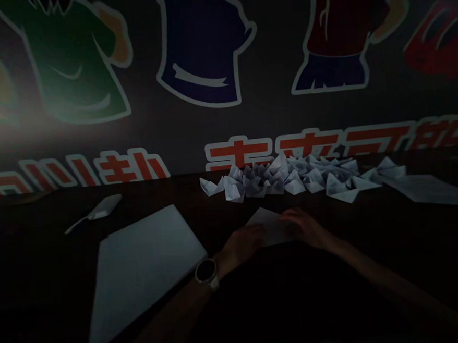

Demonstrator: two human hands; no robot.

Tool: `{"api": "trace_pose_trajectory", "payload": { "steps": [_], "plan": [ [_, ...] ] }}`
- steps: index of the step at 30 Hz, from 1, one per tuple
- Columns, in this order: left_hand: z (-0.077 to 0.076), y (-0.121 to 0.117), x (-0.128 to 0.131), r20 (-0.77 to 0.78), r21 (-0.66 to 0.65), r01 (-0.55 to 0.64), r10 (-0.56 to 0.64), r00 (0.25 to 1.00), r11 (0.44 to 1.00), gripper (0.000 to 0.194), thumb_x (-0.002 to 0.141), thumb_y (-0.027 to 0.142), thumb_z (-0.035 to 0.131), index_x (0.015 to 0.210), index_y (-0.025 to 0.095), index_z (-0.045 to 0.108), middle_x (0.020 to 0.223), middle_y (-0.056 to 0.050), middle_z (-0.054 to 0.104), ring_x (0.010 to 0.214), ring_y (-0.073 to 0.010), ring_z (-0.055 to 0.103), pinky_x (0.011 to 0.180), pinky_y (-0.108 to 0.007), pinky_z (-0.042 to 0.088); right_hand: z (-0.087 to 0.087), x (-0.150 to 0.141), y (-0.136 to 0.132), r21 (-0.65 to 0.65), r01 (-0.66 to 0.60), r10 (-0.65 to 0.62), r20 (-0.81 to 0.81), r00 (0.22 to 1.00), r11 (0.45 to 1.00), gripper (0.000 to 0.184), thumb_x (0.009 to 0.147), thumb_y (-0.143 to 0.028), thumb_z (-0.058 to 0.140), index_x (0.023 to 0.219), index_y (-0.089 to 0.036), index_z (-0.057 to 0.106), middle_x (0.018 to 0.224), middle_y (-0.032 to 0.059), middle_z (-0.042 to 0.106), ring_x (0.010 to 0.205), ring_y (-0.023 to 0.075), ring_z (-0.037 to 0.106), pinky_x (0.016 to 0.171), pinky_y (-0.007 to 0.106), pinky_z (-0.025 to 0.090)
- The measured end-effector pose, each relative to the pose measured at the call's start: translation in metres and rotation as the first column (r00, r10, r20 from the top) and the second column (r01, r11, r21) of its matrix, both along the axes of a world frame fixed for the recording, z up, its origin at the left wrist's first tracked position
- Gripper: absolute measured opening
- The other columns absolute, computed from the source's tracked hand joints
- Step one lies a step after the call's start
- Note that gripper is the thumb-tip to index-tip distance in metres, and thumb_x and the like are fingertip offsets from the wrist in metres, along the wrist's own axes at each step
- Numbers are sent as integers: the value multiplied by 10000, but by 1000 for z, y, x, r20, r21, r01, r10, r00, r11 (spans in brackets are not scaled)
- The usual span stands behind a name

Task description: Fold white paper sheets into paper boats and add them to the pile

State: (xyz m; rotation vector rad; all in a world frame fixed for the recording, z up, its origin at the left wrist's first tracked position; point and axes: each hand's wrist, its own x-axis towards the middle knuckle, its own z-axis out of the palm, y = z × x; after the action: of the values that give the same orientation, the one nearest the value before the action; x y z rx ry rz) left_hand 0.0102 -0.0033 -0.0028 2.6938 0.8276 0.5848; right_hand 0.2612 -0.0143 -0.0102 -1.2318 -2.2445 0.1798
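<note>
A white paper sheet (268,225) lies on the dark table (54,257) close to me, folded or angled at its far corner. My left hand (244,245), with a round black watch (207,272) on the wrist, holds its left side. My right hand (303,228) lies over its right side, and the fingers hide that end. Just beyond both hands sits a long heap of folded white paper boats (280,178). Neither hand touches the heap.
A stack of blank paper (145,274) lies left of my left arm. Further left is a white corded device (98,209). Loose sheets (430,190) lie at the right end of the boats. A wall (272,121) with cartoon figures and red characters stands behind the table.
</note>
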Motion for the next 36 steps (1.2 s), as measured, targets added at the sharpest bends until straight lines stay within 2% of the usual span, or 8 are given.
{"api": "trace_pose_trajectory", "payload": {
  "steps": [2, 4, 7, 10, 16, 24, 29, 36],
  "plan": [
    [-1, 2, 1, -33, 16, 18, -18, 999, 1000, 328, 869, 166, 387, 1150, 212, 550, 1215, -53, 562, 1109, -203, 518, 928, -335, 412, 4, -8, -6, -58, -122, 123, 31, 992, 991, 427, 744, -439, 606, 1119, -235, 594, 1164, 77, 574, 1070, 250, 498, 945, 408, 361],
    [0, 2, 1, -32, 23, 30, -29, 999, 999, 310, 867, 222, 425, 1157, 221, 536, 1209, -48, 561, 1101, -202, 521, 918, -333, 420, 6, -14, -9, -77, -143, 147, 53, 988, 987, 519, 691, -493, 646, 1142, -245, 586, 1210, 71, 552, 1102, 262, 480, 963, 412, 352],
    [1, 1, 0, -12, 46, 60, -59, 998, 997, 369, 851, 348, 482, 1196, 219, 498, 1234, -59, 539, 1143, -211, 488, 953, -339, 393, 5, -19, -10, -86, -111, 114, 39, 993, 990, 417, 741, -477, 605, 1099, -263, 618, 1188, 56, 581, 1085, 251, 507, 937, 387, 388],
    [0, 1, 1, -31, 67, 73, -71, 997, 995, 335, 870, 340, 449, 1161, 197, 532, 1216, -73, 551, 1136, -225, 493, 935, -332, 401, 3, -19, -10, -115, -103, 109, 46, 993, 988, 313, 819, -416, 526, 1088, -292, 625, 1162, 30, 611, 1066, 239, 539, 913, 378, 411],
    [-4, 4, 3, 61, 17, 6, -7, 998, 1000, 291, 894, 277, 372, 995, 194, 632, 998, -46, 652, 871, -199, 610, 778, -293, 453, 2, -16, -9, -116, -87, 82, -52, 995, 989, 246, 850, -373, 475, 990, -295, 662, 1084, 8, 649, 1004, 221, 579, 878, 360, 432],
    [-11, 18, 8, 223, -225, -290, 339, 914, 930, 211, 795, 303, 513, 756, 153, 658, 764, -42, 681, 679, -162, 610, 630, -253, 445, -5, -2, 2, -171, 139, -147, -37, 988, 975, 259, 822, -402, 479, 788, -208, 647, 817, 52, 654, 778, 220, 615, 699, 327, 455],
    [-12, 16, 11, 263, -184, -309, 350, 899, 933, 106, 744, 217, 555, 700, 149, 623, 739, -32, 659, 706, -159, 589, 671, -262, 439, -15, -2, 4, -142, 287, -292, -22, 956, 947, 213, 795, -390, 511, 829, -221, 636, 867, 54, 674, 846, 237, 620, 751, 343, 452],
    [-17, 17, 12, 266, -120, -322, 343, 901, 939, 90, 715, 100, 528, 687, 155, 594, 755, -34, 645, 740, -157, 575, 726, -285, 440, -18, -3, 5, -66, 336, -332, 64, 941, 940, 201, 792, -362, 520, 864, -202, 619, 923, 70, 658, 896, 231, 607, 777, 334, 449]
  ]
}}
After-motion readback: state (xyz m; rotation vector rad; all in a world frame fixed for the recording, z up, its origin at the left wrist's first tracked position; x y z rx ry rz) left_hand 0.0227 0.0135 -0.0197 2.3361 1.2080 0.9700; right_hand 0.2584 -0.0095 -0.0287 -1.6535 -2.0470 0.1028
